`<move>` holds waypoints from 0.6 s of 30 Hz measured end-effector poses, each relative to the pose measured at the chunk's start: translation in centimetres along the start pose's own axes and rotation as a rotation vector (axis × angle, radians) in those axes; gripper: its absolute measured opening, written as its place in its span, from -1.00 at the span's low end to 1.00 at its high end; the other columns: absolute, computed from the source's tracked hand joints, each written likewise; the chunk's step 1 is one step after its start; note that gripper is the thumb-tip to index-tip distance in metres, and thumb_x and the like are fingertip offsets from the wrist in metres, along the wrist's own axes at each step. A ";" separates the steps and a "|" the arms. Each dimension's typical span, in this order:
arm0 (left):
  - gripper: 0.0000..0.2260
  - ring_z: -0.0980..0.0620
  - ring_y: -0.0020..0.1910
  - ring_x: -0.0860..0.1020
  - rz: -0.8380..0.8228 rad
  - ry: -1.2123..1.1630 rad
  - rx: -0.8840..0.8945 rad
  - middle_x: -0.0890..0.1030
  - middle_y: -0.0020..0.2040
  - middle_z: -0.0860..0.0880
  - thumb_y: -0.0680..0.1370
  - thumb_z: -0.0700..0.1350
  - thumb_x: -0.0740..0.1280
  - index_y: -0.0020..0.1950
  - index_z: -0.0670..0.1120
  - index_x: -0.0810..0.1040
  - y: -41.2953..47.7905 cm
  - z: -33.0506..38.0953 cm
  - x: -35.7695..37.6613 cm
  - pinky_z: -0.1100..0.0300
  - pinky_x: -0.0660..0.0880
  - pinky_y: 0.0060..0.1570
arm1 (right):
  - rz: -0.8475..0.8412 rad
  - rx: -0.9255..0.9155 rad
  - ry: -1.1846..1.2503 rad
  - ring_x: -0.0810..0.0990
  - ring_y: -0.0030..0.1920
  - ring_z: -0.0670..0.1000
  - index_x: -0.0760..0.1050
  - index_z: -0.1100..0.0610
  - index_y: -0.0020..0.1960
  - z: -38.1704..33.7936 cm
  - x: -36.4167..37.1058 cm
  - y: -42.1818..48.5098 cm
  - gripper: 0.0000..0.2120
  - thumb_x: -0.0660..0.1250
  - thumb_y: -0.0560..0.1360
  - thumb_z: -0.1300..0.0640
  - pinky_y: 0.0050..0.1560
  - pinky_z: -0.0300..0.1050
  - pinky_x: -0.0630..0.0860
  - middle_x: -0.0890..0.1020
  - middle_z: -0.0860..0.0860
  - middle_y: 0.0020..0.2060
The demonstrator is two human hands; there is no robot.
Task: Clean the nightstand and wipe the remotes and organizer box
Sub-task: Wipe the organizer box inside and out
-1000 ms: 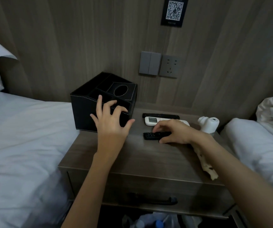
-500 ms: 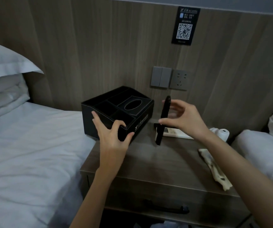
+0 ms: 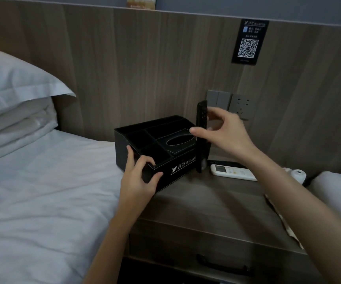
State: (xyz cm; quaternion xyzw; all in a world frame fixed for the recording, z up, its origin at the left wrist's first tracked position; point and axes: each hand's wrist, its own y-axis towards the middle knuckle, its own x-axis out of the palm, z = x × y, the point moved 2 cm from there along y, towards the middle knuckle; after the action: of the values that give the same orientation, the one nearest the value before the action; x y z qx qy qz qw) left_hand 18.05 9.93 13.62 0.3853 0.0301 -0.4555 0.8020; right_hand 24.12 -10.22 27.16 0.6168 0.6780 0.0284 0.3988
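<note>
Up has gone the black remote (image 3: pixel 202 128): a second ago it lay flat on the table (image 3: pixel 216 201) under the right hand (image 3: pixel 225 136), and now it stands on end, just beside the right side of the organizer box (image 3: pixel 184 167). I think it is going into the box so the table top can be wiped, but no wiping has begun. A big white bed (image 3: pixel 42 191) sits to the left. The box sits at the table's back left corner. A white remote (image 3: pixel 233 172) lies flat on the table, to the right of the lifted one. A crumpled cloth (image 3: pixel 288 230) lies near the table's right edge, and no hand touches it. The right hand pinches the black remote near its middle with thumb and fingers. The left hand (image 3: pixel 138 181) grips the box's near corner, fingers curled over the rim and thumb on the front.
</note>
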 end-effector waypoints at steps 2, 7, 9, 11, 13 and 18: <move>-0.77 0.30 0.45 0.00 -0.002 0.031 0.003 0.22 0.55 -0.14 0.49 -0.12 0.44 -0.03 0.10 0.42 -0.1 -0.1 -0.4 0.67 0.18 0.00 | -0.109 -0.008 -0.151 0.55 -0.10 -0.25 0.52 -0.02 0.31 1.3 -0.4 -0.7 -0.44 0.56 0.34 0.04 -0.04 -0.41 0.44 0.60 -0.19 -0.04; -0.81 0.05 0.50 0.18 -0.011 0.097 -0.026 0.02 0.60 -0.10 0.55 -0.06 0.36 0.16 0.03 0.50 -0.2 -0.3 -0.6 0.26 0.28 0.18 | -0.469 0.051 -0.601 0.52 0.09 -0.06 0.33 -0.15 0.45 6.6 -0.1 -2.4 -0.33 0.50 0.41 0.01 0.10 -0.01 0.48 0.49 -0.14 0.00; -0.80 0.16 0.47 0.12 0.005 0.107 -0.021 0.07 0.59 -0.13 0.51 -0.03 0.41 0.10 -0.01 0.51 0.0 -0.1 -0.6 0.28 0.27 0.14 | -0.595 0.081 -0.771 0.44 0.26 0.03 0.22 -0.15 0.51 8.3 0.3 -2.8 -0.28 0.46 0.45 -0.01 0.08 -0.04 0.44 0.46 -0.02 0.20; -0.79 -0.01 0.45 0.26 0.020 0.116 -0.047 0.08 0.58 -0.16 0.50 -0.03 0.43 0.06 -0.06 0.50 0.1 0.1 -0.5 0.28 0.29 0.07 | -0.666 0.087 -0.810 0.43 0.30 0.06 0.22 -0.13 0.52 9.6 0.9 -3.0 -0.27 0.47 0.44 0.00 0.12 -0.02 0.46 0.46 0.02 0.28; -0.78 -0.13 0.37 0.37 0.038 0.132 -0.069 0.10 0.58 -0.17 0.49 -0.04 0.44 0.03 -0.08 0.49 0.1 0.2 -0.3 0.26 0.29 0.00 | -0.698 0.103 -0.843 0.43 0.31 0.07 0.25 -0.13 0.50 10.6 1.2 -2.9 -0.29 0.47 0.43 0.02 0.14 0.02 0.47 0.47 0.02 0.29; -0.74 -0.21 0.27 0.47 0.090 0.156 -0.078 0.19 0.55 -0.19 0.45 0.00 0.48 -0.06 -0.11 0.48 0.3 0.2 0.1 0.15 0.41 -0.08 | -0.741 0.165 -0.910 0.47 0.27 0.10 0.38 -0.13 0.42 12.4 1.2 -2.8 -0.39 0.45 0.43 0.13 0.13 0.06 0.49 0.50 0.02 0.24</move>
State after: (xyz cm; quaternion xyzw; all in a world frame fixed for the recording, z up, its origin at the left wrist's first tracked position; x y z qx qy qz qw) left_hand 18.30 9.86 13.90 0.3891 0.0928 -0.3861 0.8312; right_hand 29.07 -15.49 16.69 0.3183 0.6088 -0.4330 0.5836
